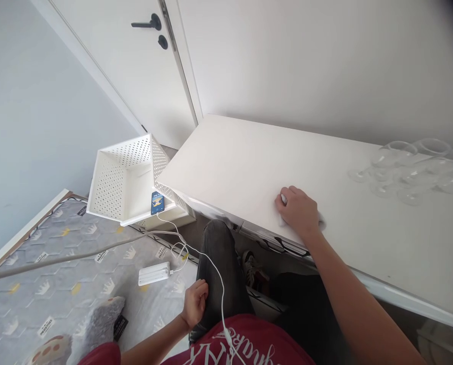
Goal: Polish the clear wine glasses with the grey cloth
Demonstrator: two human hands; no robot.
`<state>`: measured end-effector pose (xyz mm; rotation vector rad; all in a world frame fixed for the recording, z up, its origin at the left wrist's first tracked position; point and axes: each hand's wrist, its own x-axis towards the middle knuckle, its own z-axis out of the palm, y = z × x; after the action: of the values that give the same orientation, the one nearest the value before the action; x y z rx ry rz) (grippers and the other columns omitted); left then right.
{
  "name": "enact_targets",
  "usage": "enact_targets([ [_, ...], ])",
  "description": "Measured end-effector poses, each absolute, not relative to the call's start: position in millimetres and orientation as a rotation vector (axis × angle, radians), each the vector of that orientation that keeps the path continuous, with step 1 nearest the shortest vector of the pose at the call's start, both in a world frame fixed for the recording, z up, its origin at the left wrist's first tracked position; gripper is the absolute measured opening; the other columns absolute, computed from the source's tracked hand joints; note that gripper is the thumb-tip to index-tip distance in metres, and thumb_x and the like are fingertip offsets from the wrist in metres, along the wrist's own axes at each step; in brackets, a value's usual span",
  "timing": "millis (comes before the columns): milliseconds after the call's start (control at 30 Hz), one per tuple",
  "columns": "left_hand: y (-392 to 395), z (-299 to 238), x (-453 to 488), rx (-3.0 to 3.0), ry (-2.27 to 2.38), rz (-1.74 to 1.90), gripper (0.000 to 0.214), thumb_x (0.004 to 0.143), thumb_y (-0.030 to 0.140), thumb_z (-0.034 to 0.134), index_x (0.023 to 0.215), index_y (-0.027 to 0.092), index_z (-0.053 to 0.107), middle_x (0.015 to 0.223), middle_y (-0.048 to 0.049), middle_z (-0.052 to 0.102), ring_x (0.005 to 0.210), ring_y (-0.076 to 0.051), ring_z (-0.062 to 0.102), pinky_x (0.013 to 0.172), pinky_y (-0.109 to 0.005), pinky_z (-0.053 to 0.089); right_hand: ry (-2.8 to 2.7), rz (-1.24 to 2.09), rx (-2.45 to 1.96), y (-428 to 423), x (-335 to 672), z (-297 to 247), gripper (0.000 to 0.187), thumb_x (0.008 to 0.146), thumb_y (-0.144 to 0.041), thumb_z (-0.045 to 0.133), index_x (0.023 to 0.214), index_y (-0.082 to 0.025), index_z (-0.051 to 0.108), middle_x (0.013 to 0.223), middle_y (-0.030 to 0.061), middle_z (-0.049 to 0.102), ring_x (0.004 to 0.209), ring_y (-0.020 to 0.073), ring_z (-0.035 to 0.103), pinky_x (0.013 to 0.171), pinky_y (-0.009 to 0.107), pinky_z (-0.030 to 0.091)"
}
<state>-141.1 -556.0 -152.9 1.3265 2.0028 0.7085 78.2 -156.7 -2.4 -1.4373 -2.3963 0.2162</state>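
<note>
**White cloth pinned under the right hand**

White cloth [282, 221], mostly hidden, lies on the counter [230, 162] near its front edge. The right hand [298, 213] lies directly over it, its grip folded down on the cloth. The left hand [195, 302] rests far lower on a dark trouser leg [220, 263], half-curled around nothing visible. Clear glasses [409, 172] stand well apart, to the right.

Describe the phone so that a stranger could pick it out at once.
Find the white perforated storage box left of the white tabletop. The phone stands at the box's near right corner, a white cable trailing from it. Its blue screen is the only colour among white neighbours.
</note>
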Motion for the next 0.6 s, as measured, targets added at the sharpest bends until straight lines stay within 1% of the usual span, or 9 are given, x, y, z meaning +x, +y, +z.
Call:
enact_targets([
  [200, -551, -142, -142, 1.321, 2.002, 0.571, 0.029, 0.091, 0.028, 0.038, 0.063, 0.023, 0.035, 0.071, -0.0076, 0.053, 0.072, -0.025, 0.056, 0.068, -0.040, 0.040, -2.412, 0.211, -1.441, -157, 79, 0, 0.021, 0.098, -0.031, 0.045, 0.083, -0.020, 0.056, 0.082, 0.0050, 0.057, 0.079, 0.0191, 0.051, 0.062, 0.031, 0.025],
  [300, -541, -137, -142, 1.291, 2.012, 0.468, 0.021, 0.082, 0.023, 0.042, 0.062, 0.022, 0.034, 0.070, -0.0073, 0.054, 0.073, -0.025, 0.058, 0.069, -0.040, 0.040, -2.426, 0.227, -1.430, -156, 79, 1, 0.022, 0.098, -0.031, 0.045, 0.082, -0.020, 0.057, 0.082, 0.0049, 0.058, 0.081, 0.0193, 0.052, 0.062, 0.031, 0.026],
  [400, -524, -125, -145, 1.265, 2.025, 0.329, 0.018, 0.074, 0.017, 0.044, 0.061, 0.022, 0.033, 0.065, -0.0051, 0.051, 0.070, -0.025, 0.059, 0.070, -0.040, 0.039, -2.454, 0.262, -1.413, -155, 81, 1, 0.029, 0.099, -0.033, 0.043, 0.076, -0.020, 0.055, 0.080, 0.0050, 0.060, 0.084, 0.0201, 0.054, 0.063, 0.031, 0.026],
  [500, -506, -93, -153, 1.271, 1.960, 0.106, 0.023, 0.070, 0.019, 0.049, 0.054, 0.022, 0.033, 0.057, -0.0033, 0.043, 0.062, -0.026, 0.056, 0.066, -0.041, 0.037, -2.483, 0.290, -1.394, -155, 83, -2, 0.039, 0.102, -0.039, 0.041, 0.070, -0.020, 0.054, 0.076, 0.0049, 0.060, 0.082, 0.0200, 0.053, 0.063, 0.031, 0.028],
  [567, -497, -62, -159, 1.347, 1.850, 0.030, 0.024, 0.069, 0.023, 0.054, 0.052, 0.023, 0.037, 0.055, -0.0021, 0.041, 0.054, -0.024, 0.051, 0.062, -0.040, 0.035, -2.472, 0.282, -1.385, -158, 85, -2, 0.040, 0.103, -0.041, 0.041, 0.072, -0.021, 0.056, 0.078, 0.0052, 0.062, 0.084, 0.0203, 0.054, 0.065, 0.032, 0.031],
  [600, -492, -44, -162, 1.401, 1.819, 0.066, 0.025, 0.071, 0.025, 0.055, 0.052, 0.023, 0.039, 0.055, -0.0019, 0.043, 0.053, -0.023, 0.050, 0.061, -0.039, 0.035, -2.459, 0.275, -1.383, -161, 86, -2, 0.037, 0.104, -0.041, 0.042, 0.076, -0.021, 0.059, 0.083, 0.0057, 0.065, 0.087, 0.0207, 0.055, 0.067, 0.032, 0.033],
])
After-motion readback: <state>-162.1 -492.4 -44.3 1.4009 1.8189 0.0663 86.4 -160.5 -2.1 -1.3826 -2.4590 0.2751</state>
